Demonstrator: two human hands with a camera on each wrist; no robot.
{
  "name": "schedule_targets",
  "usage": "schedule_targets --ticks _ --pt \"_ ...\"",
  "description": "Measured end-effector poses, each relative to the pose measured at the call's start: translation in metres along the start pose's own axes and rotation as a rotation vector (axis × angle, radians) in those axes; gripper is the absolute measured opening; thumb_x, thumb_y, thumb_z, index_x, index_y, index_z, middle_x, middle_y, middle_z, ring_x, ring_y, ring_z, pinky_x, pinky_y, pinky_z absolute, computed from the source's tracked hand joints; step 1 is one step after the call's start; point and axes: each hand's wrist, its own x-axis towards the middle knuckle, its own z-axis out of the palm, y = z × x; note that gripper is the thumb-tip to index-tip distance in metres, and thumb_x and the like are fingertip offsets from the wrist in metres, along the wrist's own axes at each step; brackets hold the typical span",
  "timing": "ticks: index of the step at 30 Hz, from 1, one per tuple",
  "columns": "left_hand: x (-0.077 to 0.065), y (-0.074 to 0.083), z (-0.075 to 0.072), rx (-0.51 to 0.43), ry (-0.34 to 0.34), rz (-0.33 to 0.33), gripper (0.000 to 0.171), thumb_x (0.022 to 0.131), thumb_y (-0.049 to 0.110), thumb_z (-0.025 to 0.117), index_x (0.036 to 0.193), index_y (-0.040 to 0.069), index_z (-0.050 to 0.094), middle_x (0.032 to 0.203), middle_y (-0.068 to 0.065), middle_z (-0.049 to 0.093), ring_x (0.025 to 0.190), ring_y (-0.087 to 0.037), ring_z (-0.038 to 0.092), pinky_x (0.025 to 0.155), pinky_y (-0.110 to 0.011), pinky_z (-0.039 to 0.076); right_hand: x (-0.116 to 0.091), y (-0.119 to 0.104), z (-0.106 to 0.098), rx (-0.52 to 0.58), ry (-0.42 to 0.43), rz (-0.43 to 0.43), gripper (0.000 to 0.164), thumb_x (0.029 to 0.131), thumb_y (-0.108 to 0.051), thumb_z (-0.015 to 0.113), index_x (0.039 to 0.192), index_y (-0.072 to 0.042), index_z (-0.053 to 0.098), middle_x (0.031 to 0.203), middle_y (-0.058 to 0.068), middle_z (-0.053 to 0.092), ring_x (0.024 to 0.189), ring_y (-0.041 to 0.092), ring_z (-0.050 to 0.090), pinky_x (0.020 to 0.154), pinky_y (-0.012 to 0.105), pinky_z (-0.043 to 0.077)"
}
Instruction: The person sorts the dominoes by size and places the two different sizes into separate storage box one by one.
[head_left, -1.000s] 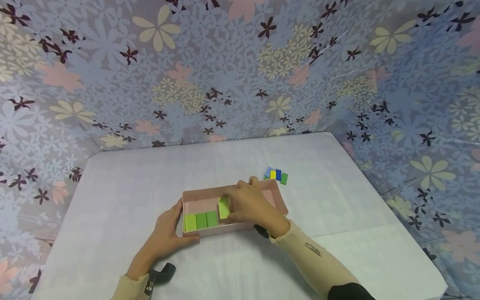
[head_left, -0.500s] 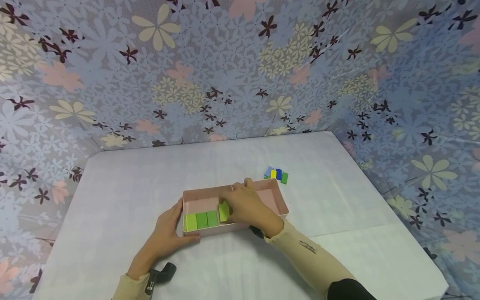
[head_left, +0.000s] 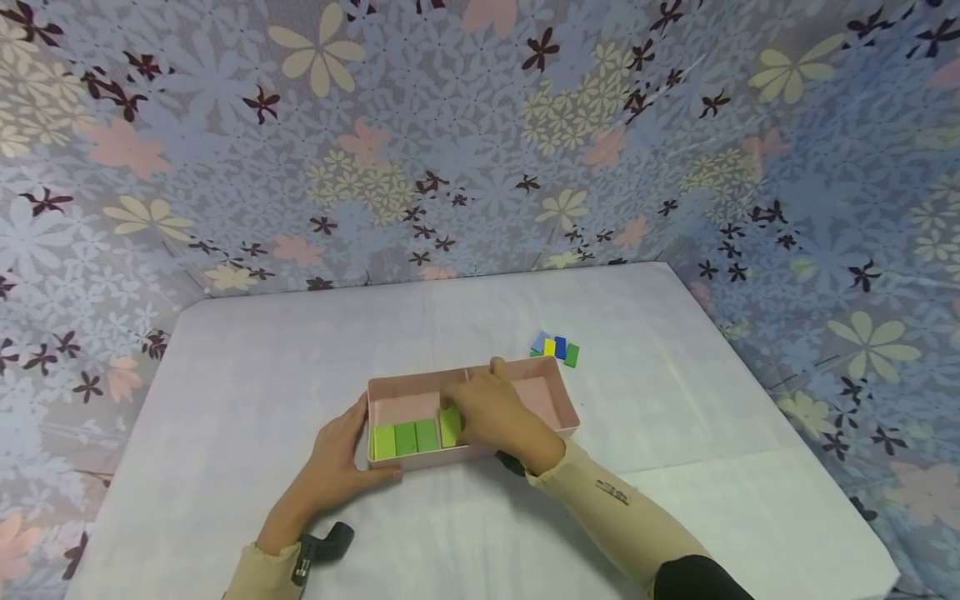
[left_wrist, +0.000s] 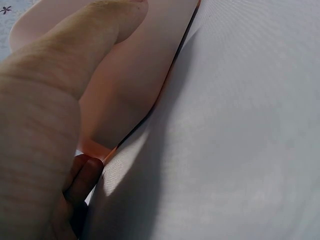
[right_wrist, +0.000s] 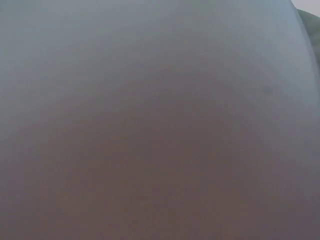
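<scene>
A long pink box (head_left: 408,387) with a divider stands on the table. My left hand (head_left: 335,454) grips its left end, thumb along the front wall and fingers at the left side. In the left wrist view the thumb (left_wrist: 107,25) presses the pink wall. My right hand (head_left: 495,412) reaches into the box and pinches a yellow-green domino-like tile (head_left: 450,427), standing near the front wall. To its left, a lime tile (head_left: 385,442) and two green tiles (head_left: 416,437) line the front of the left compartment. The right wrist view is a blur.
Behind the box's right end lie several small tiles: a yellow one (head_left: 550,347), a dark blue one (head_left: 560,347), a light blue one (head_left: 540,340) and green ones (head_left: 572,356). A white cloth covers the table (head_left: 285,350). Floral curtains surround it.
My right hand has lowered the yellow-green tile toward the box floor, beside the green tiles. The left hand keeps its hold on the box.
</scene>
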Motion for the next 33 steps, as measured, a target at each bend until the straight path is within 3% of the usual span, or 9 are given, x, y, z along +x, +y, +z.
schedule_targets --ticks 11,33 --pt "-0.0007 0.002 -0.0004 -0.001 -0.012 -0.016 0.128 0.071 0.059 0.085 0.163 0.011 0.01 0.162 -0.014 0.034 0.145 -0.038 0.036 0.116 -0.063 0.028 0.0008 0.0003 0.0022 0.026 -0.007 -0.016 0.046 0.067 -0.032 0.095 0.108 -0.022 0.077 0.095 -0.01 0.076 0.085 0.015 0.055 0.084 0.042 0.028" --pt "-0.0012 0.0007 0.002 0.016 0.004 -0.004 0.127 0.071 0.057 0.086 0.163 0.01 0.012 0.162 -0.014 0.033 0.145 -0.039 0.036 0.115 -0.063 0.03 0.0001 0.0057 0.0037 0.093 -0.038 -0.045 0.034 0.071 -0.034 0.093 0.099 -0.025 0.077 0.088 -0.016 0.073 0.084 0.012 0.052 0.084 0.043 0.026"
